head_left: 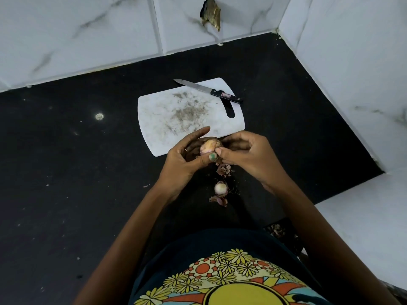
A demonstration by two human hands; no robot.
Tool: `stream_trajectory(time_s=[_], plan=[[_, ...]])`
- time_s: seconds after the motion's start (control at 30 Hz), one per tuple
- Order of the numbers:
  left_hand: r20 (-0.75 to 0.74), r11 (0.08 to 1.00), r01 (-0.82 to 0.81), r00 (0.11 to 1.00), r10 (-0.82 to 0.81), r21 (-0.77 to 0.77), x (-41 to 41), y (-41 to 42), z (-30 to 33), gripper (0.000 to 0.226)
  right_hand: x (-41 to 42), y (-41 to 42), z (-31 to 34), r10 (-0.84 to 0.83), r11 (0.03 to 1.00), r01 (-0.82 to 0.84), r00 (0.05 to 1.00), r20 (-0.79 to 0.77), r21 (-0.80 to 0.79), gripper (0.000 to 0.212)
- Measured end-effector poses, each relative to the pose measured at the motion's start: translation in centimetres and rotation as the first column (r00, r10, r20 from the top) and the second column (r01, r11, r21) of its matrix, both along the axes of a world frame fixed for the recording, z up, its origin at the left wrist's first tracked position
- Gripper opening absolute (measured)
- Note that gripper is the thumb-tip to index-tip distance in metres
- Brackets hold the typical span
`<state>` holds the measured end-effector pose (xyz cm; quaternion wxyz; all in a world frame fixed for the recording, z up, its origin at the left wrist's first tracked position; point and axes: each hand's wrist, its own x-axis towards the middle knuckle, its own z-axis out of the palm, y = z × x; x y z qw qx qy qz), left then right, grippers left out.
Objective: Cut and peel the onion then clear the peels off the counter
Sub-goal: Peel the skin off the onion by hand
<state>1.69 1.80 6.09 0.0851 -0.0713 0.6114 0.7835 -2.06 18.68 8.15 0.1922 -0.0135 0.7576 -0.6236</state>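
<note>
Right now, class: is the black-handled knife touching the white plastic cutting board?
Touching. The head view shows the knife lying flat across the board's far corner.

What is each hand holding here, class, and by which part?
The left hand cups the onion round its side. The right hand pinches at the onion's near edge, seemingly loose skin. The knife lies unheld.

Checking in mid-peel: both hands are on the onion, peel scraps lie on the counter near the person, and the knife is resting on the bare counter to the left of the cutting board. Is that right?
Not quite. The head view shows the knife lying across the far right corner of the cutting board, not on the counter to its left. The rest holds: left hand and right hand hold the onion, and peel scraps lie on the counter.
</note>
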Motion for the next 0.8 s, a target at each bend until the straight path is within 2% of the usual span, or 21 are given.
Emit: stream_trajectory(time_s=[0.2,0.3,0.4,0.47,0.53,0.63,0.7,0.8], plan=[[-0.019,0.999,-0.048,0.999,0.048,0.003,-0.2,0.0,-0.2,0.054,0.0,-0.3,0.6,0.009,0.996,-0.005,0.999,0.043,-0.095,0.024],[-0.003,0.995,-0.094,0.996,0.094,0.017,-0.2,0.1,-0.4,0.049,0.0,-0.5,0.8,-0.044,0.979,0.071,0.989,0.141,-0.190,0.022],[0.007,0.997,-0.071,0.997,0.071,0.029,-0.1,0.2,-0.4,0.044,0.2,-0.7,0.5,-0.078,0.944,0.157,0.962,0.262,-0.292,0.022],[0.018,0.998,-0.050,0.999,0.049,0.047,-0.1,0.1,-0.3,0.044,0.4,-0.8,0.3,-0.095,0.935,0.183,0.954,0.285,-0.303,0.023],[0.028,0.999,-0.032,0.999,0.031,0.045,-0.1,0.0,-0.4,0.044,0.5,-0.8,0.3,-0.101,0.970,0.138,0.977,0.187,-0.199,0.023],[0.027,1.000,0.000,1.000,-0.001,0.009,-0.2,-0.3,-0.5,0.047,0.1,-0.5,0.4,0.003,0.998,0.003,0.996,-0.093,0.061,0.022],[0.018,0.999,0.033,0.999,-0.033,-0.010,-0.3,-0.5,-0.4,0.047,-0.2,-0.3,0.7,0.075,0.990,-0.055,0.985,-0.155,0.128,0.022],[0.011,0.996,0.089,0.996,-0.088,-0.019,-0.4,-0.7,-0.1,0.049,-0.7,-0.1,1.0,0.108,0.983,-0.080,0.980,-0.170,0.167,0.019]])
